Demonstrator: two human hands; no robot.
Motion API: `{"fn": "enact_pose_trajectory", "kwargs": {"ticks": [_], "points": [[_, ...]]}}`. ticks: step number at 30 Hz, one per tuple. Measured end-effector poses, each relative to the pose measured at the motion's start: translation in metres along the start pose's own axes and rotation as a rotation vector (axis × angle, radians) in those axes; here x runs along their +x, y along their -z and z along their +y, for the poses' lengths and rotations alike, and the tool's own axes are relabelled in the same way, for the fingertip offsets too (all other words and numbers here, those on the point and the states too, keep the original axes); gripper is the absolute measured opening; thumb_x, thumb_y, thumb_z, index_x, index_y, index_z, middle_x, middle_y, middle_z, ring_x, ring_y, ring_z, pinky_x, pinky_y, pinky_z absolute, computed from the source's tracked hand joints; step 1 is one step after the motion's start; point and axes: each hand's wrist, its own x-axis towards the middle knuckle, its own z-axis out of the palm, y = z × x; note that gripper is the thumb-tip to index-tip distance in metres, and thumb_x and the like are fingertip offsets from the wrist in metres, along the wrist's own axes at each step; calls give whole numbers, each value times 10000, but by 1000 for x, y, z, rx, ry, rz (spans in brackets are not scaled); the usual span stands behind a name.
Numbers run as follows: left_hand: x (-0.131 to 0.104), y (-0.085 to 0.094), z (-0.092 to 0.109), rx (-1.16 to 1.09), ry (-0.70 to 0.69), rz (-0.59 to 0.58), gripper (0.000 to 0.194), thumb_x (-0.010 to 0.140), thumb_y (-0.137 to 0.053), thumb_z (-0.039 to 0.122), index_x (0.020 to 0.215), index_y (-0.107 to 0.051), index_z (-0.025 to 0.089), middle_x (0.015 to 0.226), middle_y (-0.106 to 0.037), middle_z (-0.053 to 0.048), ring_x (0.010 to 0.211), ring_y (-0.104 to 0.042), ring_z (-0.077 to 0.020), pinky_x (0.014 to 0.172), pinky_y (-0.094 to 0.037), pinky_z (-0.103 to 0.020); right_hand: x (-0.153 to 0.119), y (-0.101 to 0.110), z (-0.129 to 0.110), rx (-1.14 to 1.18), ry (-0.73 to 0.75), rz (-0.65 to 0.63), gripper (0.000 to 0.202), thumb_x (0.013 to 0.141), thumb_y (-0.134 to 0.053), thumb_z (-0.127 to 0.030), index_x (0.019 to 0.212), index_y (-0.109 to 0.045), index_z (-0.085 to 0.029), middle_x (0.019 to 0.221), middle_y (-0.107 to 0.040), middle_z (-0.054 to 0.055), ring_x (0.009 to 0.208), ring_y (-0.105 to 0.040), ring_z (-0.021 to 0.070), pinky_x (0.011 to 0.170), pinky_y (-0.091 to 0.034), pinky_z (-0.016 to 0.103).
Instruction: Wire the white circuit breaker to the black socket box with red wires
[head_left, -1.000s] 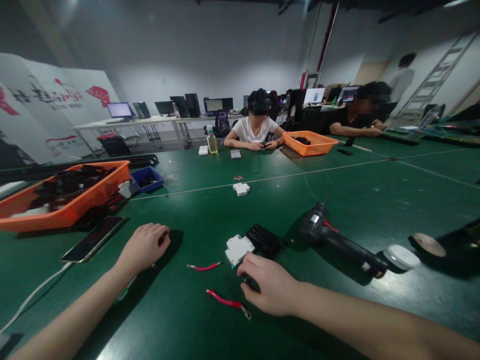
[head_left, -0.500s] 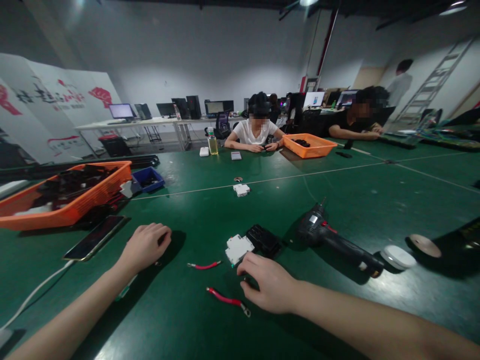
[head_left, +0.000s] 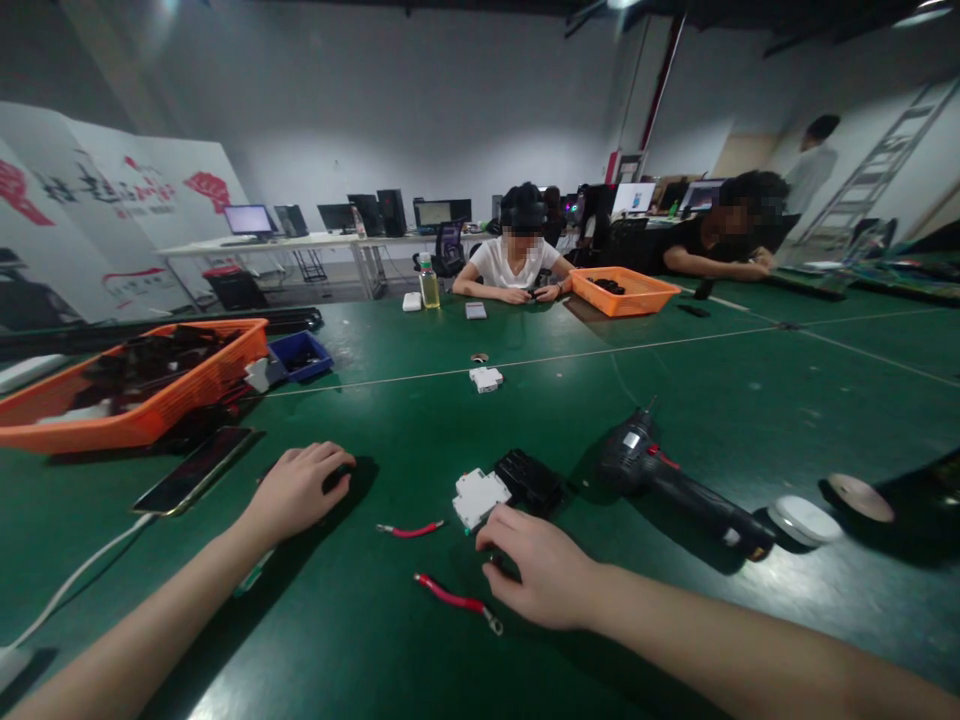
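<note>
My left hand (head_left: pixel 306 487) hovers low over the green table, fingers loosely curled, with a gap between thumb and fingertips and nothing visible in it. Under that wrist lies a thin tool with a clear green handle (head_left: pixel 255 572), partly hidden by my arm. My right hand (head_left: pixel 541 572) is beside a white circuit breaker (head_left: pixel 480 497), thumb and forefinger apart; its inner side is shaded. Behind the breaker sits a black plastic block (head_left: pixel 529 480). Two short red cables with metal lugs, an upper one (head_left: pixel 412 531) and a lower one (head_left: pixel 454 597), lie between my hands.
A black power screwdriver (head_left: pixel 675 490) and a round white lid (head_left: pixel 804 521) lie right. At left are an orange basket (head_left: pixel 142 425) of dark parts, a blue bin (head_left: pixel 301 362) and a phone (head_left: pixel 196 470). Another white breaker (head_left: pixel 486 379) lies farther off. Co-workers sit across the table.
My left hand has shifted slightly right, and its fingers have spread a little. My right hand stays beside the breaker. The view has turned very slightly.
</note>
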Motion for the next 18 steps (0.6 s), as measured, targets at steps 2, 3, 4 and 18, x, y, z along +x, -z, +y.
{"fn": "enact_pose_trajectory", "kwargs": {"ticks": [2, 3, 4, 18], "points": [[0, -2, -1, -4, 1, -4, 287, 932, -442, 398, 1019, -681, 264, 1106, -695, -59, 999, -641, -242, 879, -454, -399, 0, 1, -1, 6, -2, -2, 181, 872, -581, -181, 1048, -617, -162, 1048, -616, 76, 888, -596, 185, 738, -498, 301], [0, -2, -2, -10, -2, -7, 295, 947, -422, 389, 1020, -678, 263, 1108, -696, -59, 1003, -641, -240, 887, -452, -399, 0, 1, -1, 12, -4, -3, 178, 872, -582, -182, 1046, -618, -165, 1049, -617, 75, 891, -597, 187, 738, -499, 300], [0, -2, -3, -19, -4, -9, 300, 958, -408, 382, 1025, -676, 264, 1112, -696, -58, 1010, -641, -238, 894, -449, -398, 0, 2, -1, 18, -8, -4, 175, 873, -583, -185, 1043, -619, -167, 1051, -617, 74, 895, -597, 189, 735, -499, 299], [-1, 6, 2, -55, 12, 7, 312, 945, -437, 446, 1019, -660, 240, 1021, -703, -60, 922, -659, -222, 842, -460, -361, 0, -1, 0, 38, -35, -32, 172, 894, -578, -208, 1061, -614, -188, 1072, -605, 56, 903, -599, 188, 739, -509, 309]]}}
